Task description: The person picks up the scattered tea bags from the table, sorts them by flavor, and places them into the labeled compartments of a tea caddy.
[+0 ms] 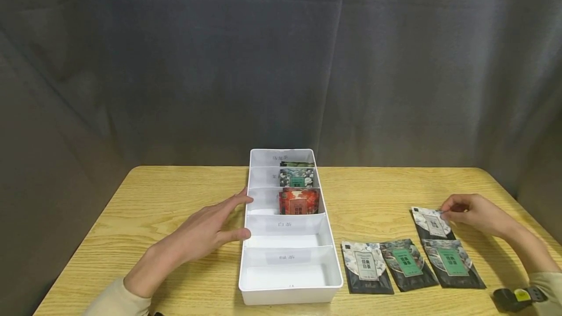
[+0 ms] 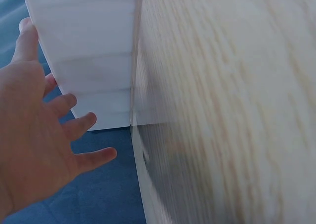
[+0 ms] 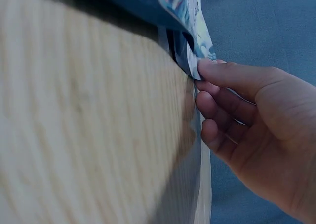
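Note:
My left hand [image 1: 204, 230] lies along the left side of a white divided box [image 1: 287, 296], fingers spread and fingertips at its rim. At the right of the table, my right hand [image 1: 478, 213] pinches the upper right corner of a white-and-black tea packet [image 1: 432, 223] between thumb and fingers. In the right wrist view, the thumb [image 3: 232, 73] presses on the packet's corner close over the wood. Just below that packet lies a green-labelled tea packet [image 1: 454, 263], overlapping its lower edge in the head view.
Another green-labelled packet [image 1: 408, 263] and a white-and-black packet [image 1: 368, 267] lie between the box and my right hand. Inside the box, red packets [image 1: 299, 202], a green-labelled floral packet [image 1: 296, 178] and dark green packets [image 1: 298, 164] occupy the three far compartments. A grey curtain [image 1: 219, 72] hangs behind.

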Tool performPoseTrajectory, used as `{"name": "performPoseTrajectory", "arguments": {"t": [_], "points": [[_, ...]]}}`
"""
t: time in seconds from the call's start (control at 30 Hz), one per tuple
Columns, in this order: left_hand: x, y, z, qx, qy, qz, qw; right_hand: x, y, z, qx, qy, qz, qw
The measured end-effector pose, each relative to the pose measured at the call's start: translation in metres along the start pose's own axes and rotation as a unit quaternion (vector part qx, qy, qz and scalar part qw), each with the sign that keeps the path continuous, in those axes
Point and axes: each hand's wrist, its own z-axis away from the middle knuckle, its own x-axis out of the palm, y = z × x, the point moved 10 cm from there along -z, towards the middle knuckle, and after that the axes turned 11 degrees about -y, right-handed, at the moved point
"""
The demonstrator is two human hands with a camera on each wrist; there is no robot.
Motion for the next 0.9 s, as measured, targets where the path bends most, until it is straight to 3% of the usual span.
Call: {"name": "performPoseTrajectory", "arguments": {"t": [0.27,0.57,0.9], "points": [[0.003,-0.002,-0.001,-0.003,-0.008,0.019,0.9998,-0.013,-0.003,0.003,0.038,0.053,0.01,0.9978],[0.005,-0.005,-0.001,-0.005,-0.013,0.03,0.9994,-0.023,-0.014,0.002,0.037,0.064,0.017,0.9971],[0.007,-0.008,0.0,-0.017,-0.023,0.06,0.9978,-0.033,-0.036,0.0,0.01,0.08,0.001,0.9968]]}}
